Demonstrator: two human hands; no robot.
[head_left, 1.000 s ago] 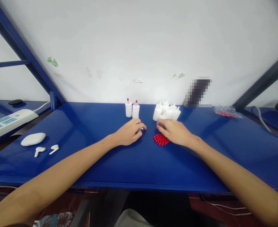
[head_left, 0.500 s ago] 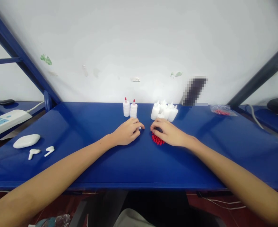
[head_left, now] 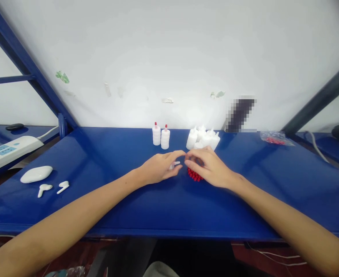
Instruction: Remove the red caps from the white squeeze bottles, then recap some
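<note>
My left hand [head_left: 160, 168] rests on the blue table [head_left: 129, 200], its fingers curled round a small white bottle [head_left: 175, 165] whose tip pokes out to the right. My right hand [head_left: 208, 167] meets it fingertip to fingertip, pinched closed; what it pinches is hidden. Under the right hand lies a heap of small red caps [head_left: 194, 176]. Behind the hands stand two white bottles with red caps [head_left: 161, 135] and, to their right, a cluster of uncapped white bottles [head_left: 203, 137].
A white earbud case [head_left: 36, 174] and two earbuds [head_left: 52, 188] lie at the left. A power strip [head_left: 5, 148] sits on the neighbouring shelf. A clear bag of red caps [head_left: 275, 137] lies at the back right. Blue frame struts rise at both sides.
Both hands have come together at the middle; the left hand's fingers have stretched toward the right hand, and the white bottle's tip now shows between them.
</note>
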